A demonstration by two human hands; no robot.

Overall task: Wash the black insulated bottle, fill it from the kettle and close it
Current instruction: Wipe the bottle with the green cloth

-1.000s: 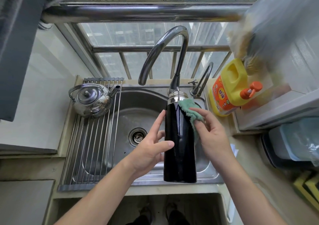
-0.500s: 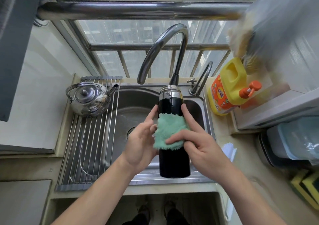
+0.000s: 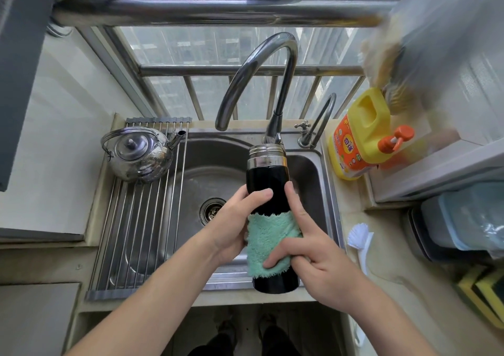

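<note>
The black insulated bottle (image 3: 266, 183) with a bare steel threaded neck stands upright over the sink, no lid on it. My left hand (image 3: 234, 224) grips its left side at mid-height. My right hand (image 3: 313, 249) presses a green fluffy cloth (image 3: 268, 242) around the bottle's lower half. The steel kettle (image 3: 139, 156) sits on the roll-up drying rack (image 3: 136, 232) at the sink's left. The bottle's lid is not in view.
The steel sink (image 3: 191, 181) has a drain (image 3: 211, 209) and a tall curved faucet (image 3: 261, 77), with a smaller tap (image 3: 319, 121) beside it. A yellow detergent jug (image 3: 360, 134) and a white brush (image 3: 360, 239) lie on the right counter. Containers (image 3: 463, 219) stand far right.
The cloth has slid from the bottle's neck down to its lower half under my right hand. My left hand has closed around the bottle's body.
</note>
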